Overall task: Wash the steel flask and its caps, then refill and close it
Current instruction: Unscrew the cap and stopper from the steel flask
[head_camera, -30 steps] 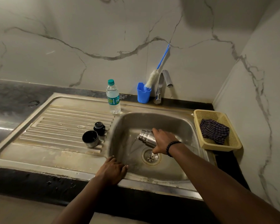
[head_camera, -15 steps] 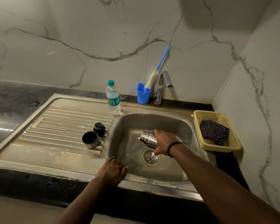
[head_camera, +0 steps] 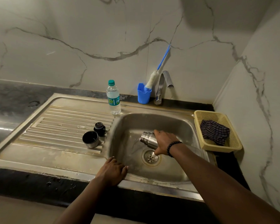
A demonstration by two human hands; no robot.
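Observation:
My right hand grips the steel flask over the sink basin. The flask lies tipped, its open mouth pointing left and down, and water runs out of it toward the drain. My left hand rests flat on the sink's front rim, fingers spread over the edge. On the ribbed drainboard stand the steel cup cap, open side up, and the black inner cap just behind it.
A small water bottle with a green lid stands at the basin's back left corner. A blue cup holding a bottle brush sits beside the tap. A yellow basket with a dark cloth stands right of the sink.
The flask stays tipped in my right hand and water keeps pouring out. My left hand has not moved from the rim.

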